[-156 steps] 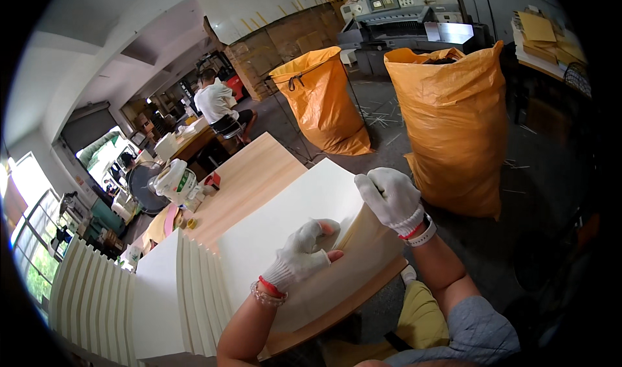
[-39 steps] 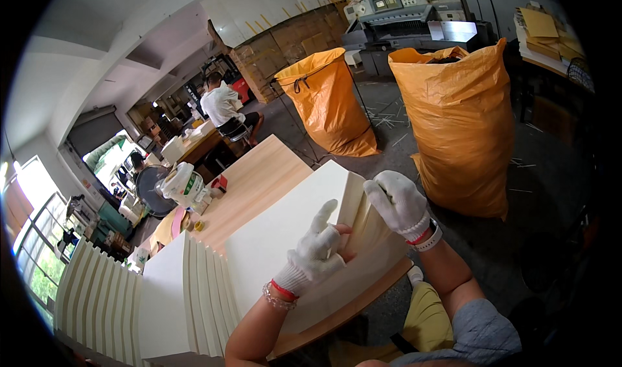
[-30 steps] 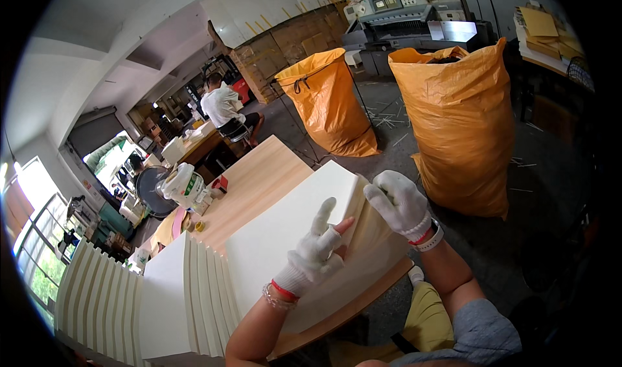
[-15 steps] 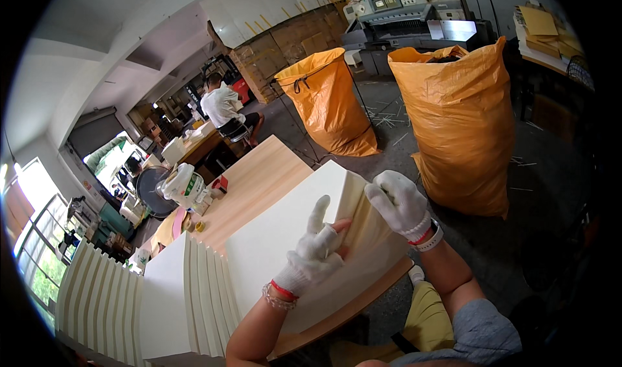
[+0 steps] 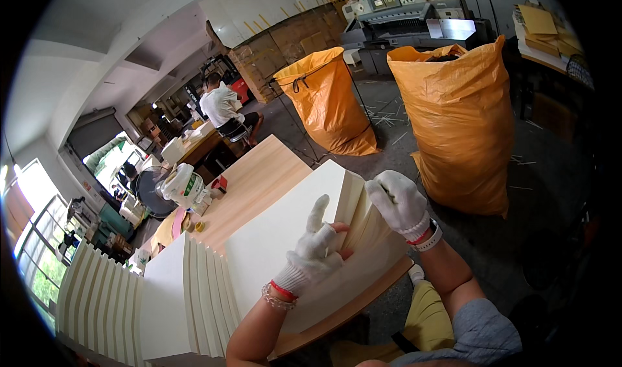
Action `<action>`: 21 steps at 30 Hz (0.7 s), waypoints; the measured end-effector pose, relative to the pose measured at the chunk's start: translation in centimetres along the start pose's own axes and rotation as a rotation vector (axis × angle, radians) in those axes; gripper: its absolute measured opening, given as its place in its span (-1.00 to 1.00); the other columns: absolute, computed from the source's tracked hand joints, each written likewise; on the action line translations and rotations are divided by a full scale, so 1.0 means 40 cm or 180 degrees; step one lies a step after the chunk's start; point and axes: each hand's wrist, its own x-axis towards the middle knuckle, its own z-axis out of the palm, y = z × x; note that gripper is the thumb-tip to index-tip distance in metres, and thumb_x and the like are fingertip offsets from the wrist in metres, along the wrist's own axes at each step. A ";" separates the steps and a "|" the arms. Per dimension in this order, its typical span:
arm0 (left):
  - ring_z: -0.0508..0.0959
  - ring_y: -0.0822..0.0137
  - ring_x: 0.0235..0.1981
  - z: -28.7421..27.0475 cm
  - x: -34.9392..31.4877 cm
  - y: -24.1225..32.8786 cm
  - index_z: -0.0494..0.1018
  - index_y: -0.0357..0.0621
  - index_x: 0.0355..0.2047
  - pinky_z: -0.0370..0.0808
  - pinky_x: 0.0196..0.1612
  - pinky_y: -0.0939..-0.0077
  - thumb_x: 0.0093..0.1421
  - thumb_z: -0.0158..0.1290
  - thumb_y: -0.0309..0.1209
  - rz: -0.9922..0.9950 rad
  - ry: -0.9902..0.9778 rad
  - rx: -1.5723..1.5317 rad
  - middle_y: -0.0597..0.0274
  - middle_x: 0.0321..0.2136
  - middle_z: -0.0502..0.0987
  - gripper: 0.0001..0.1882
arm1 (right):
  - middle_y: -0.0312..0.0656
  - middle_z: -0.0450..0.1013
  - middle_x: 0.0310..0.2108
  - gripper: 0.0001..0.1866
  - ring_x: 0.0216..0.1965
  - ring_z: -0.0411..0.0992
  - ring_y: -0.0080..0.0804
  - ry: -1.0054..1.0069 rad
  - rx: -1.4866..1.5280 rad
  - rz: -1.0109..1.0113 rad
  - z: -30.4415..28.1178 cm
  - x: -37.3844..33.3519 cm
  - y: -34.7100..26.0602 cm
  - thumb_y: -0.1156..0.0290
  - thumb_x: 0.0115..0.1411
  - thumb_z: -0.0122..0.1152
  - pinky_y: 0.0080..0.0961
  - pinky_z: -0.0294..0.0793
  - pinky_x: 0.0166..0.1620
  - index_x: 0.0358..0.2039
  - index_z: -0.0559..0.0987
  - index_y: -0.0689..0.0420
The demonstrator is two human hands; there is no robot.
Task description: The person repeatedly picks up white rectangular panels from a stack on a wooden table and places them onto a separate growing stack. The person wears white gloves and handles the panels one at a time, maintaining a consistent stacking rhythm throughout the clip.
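A thick stack of cream-white paper (image 5: 278, 227) lies on the near part of the wooden table. My left hand (image 5: 314, 247), in a white glove with some bare fingertips, rests over the stack's right side. Its index finger stretches along the top sheet while the bare fingertips curl at the side edge, gripping the upper sheets. At the far right corner, my right hand (image 5: 400, 201), also gloved, is closed with fingers bent against the edge. Between the hands the lower sheets (image 5: 366, 227) fan out below the upper block. The right fingertips are partly hidden.
More paper stacks (image 5: 172, 295) stand in stepped layers at left. A white tub (image 5: 184, 189) and tape rolls (image 5: 199, 226) sit on the table (image 5: 272, 163). Beyond are two orange sacks (image 5: 327, 101), (image 5: 453, 127), a large grey machine (image 5: 408, 23) and a seated person (image 5: 223, 107).
The stack's side edge was blurred and now shows a distinct upper block above fanned sheets. My left fingertips have shifted slightly at the edge; my right hand has hardly moved.
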 end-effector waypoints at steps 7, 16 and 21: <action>0.42 -0.19 0.24 -0.016 0.005 0.001 0.51 -0.26 -0.13 0.43 0.16 0.28 -0.02 0.29 -0.65 -0.0147 -0.0450 -0.0314 -0.33 0.31 0.22 -0.60 | -0.04 0.35 -0.57 -0.68 -0.51 0.37 -0.07 0.0182 0.0149 -0.0063 0.009 0.002 -0.009 0.33 0.33 0.21 -0.25 0.38 -0.35 -0.51 0.45 0.25; 0.43 -0.13 0.24 -0.005 0.006 0.016 0.53 -0.22 -0.15 0.46 0.16 0.23 -0.06 0.27 -0.67 0.0050 0.0071 0.0010 -0.33 0.37 0.11 -0.60 | -0.05 0.35 -0.58 -0.69 -0.50 0.38 -0.09 0.0158 0.0251 0.0005 0.009 -0.003 0.000 0.34 0.33 0.21 -0.26 0.39 -0.35 -0.50 0.46 0.26; 0.62 0.05 0.00 -0.017 0.005 0.002 0.53 -0.24 -0.08 0.51 0.07 0.32 -0.05 0.09 -0.74 0.0107 -0.0378 -0.0042 -0.33 0.37 0.11 -0.55 | -0.05 0.38 -0.56 -0.70 -0.49 0.41 -0.09 0.0172 0.0214 -0.0067 0.006 -0.001 -0.008 0.34 0.33 0.21 -0.27 0.40 -0.35 -0.48 0.48 0.27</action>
